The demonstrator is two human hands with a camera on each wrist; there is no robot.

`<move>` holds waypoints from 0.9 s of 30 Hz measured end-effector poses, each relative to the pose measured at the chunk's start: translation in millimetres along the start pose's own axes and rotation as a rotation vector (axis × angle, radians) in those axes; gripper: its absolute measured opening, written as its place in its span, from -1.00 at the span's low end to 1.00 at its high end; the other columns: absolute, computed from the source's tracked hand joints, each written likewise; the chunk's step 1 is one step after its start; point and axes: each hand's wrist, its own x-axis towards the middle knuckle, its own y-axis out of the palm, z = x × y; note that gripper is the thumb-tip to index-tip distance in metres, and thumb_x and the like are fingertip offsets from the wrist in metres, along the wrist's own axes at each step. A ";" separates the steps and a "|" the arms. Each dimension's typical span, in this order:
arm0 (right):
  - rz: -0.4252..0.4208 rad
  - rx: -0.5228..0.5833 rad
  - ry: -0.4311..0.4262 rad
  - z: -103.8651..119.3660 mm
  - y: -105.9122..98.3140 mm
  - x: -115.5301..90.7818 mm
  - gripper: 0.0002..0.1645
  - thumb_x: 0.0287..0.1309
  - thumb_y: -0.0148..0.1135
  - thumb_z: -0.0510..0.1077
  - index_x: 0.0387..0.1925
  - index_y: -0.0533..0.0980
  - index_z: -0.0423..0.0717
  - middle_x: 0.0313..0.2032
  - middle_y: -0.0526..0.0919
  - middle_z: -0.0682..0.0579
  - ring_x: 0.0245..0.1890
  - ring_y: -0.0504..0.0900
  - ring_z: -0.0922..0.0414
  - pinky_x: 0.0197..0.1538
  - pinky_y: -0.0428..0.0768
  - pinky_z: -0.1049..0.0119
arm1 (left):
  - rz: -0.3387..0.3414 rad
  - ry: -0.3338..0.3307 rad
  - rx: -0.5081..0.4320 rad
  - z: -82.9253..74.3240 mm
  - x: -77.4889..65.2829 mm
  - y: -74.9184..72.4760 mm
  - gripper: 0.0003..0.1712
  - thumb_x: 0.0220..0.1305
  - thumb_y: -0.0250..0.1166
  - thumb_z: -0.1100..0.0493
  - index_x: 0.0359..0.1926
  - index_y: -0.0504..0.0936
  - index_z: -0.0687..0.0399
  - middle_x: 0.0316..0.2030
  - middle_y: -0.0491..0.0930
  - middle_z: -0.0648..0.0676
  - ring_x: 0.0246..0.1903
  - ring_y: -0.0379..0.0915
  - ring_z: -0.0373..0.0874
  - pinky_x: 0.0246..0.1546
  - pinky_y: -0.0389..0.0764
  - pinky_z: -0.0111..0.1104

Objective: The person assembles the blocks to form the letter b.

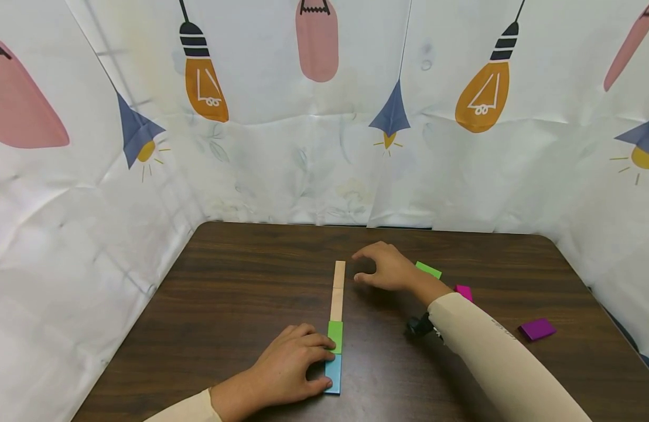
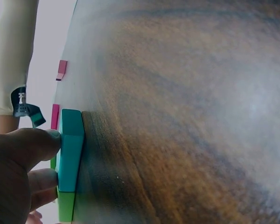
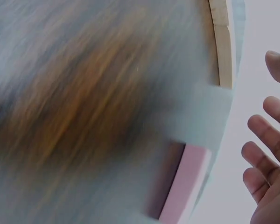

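A straight row of blocks runs away from me in the head view: a blue block nearest, a green block behind it, then two plain wooden blocks. My left hand rests against the row's left side, thumb on the blue block and fingertips by the blue and green ones. In the left wrist view, thumb and fingers touch the blue block along one side. To the right of the row's far end, my right hand hovers over the table with fingers spread, holding nothing.
On the right lie a loose green block, a magenta block and a purple block, the first two partly hidden by my right arm. A printed white curtain stands behind the dark wooden table.
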 end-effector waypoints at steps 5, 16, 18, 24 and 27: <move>-0.004 0.026 0.033 -8.0 -12.1 -10.3 -0.36 0.27 0.38 0.15 0.31 0.54 0.01 0.30 0.51 -0.01 0.36 0.34 -0.08 0.43 0.13 -0.21 | -0.011 0.005 0.007 -0.1 -0.3 0.7 -0.60 0.13 0.50 -0.21 -0.07 0.81 -0.16 0.06 0.63 -0.25 -0.04 0.42 -0.27 -0.01 0.48 -0.27; -0.012 0.010 0.063 -31.6 -26.9 -27.3 -0.39 0.26 0.39 0.09 0.28 0.55 0.00 0.28 0.54 -0.05 0.37 0.35 -0.14 0.44 0.06 -0.24 | -0.031 0.013 0.019 -0.2 0.4 2.0 -0.60 0.11 0.51 -0.20 -0.09 0.81 -0.16 0.05 0.64 -0.25 -0.05 0.43 -0.27 -0.03 0.47 -0.29; -0.013 -0.010 0.060 -36.2 -27.1 -30.1 -0.41 0.26 0.39 0.08 0.28 0.56 0.00 0.27 0.55 -0.07 0.35 0.39 -0.15 0.43 0.10 -0.24 | -0.031 0.014 0.020 -0.2 0.5 2.0 -0.60 0.11 0.51 -0.20 -0.09 0.81 -0.16 0.05 0.64 -0.25 -0.05 0.43 -0.27 -0.02 0.47 -0.29; -0.015 -0.044 0.036 -49.9 -24.1 -35.7 -0.42 0.24 0.41 0.05 0.24 0.58 -0.06 0.22 0.60 -0.08 0.30 0.45 -0.16 0.39 0.15 -0.29 | -0.029 0.015 0.014 -0.5 0.4 1.8 -0.60 0.11 0.51 -0.20 -0.08 0.81 -0.16 0.05 0.64 -0.25 -0.03 0.43 -0.25 -0.02 0.48 -0.28; -0.012 -0.034 0.046 -53.7 -22.8 -36.7 -0.42 0.21 0.44 0.04 0.22 0.59 -0.05 0.21 0.61 -0.07 0.30 0.46 -0.15 0.39 0.16 -0.28 | -0.033 0.017 0.012 -0.7 0.3 2.0 -0.60 0.11 0.51 -0.19 -0.09 0.81 -0.16 0.05 0.64 -0.25 -0.03 0.43 -0.25 -0.02 0.48 -0.28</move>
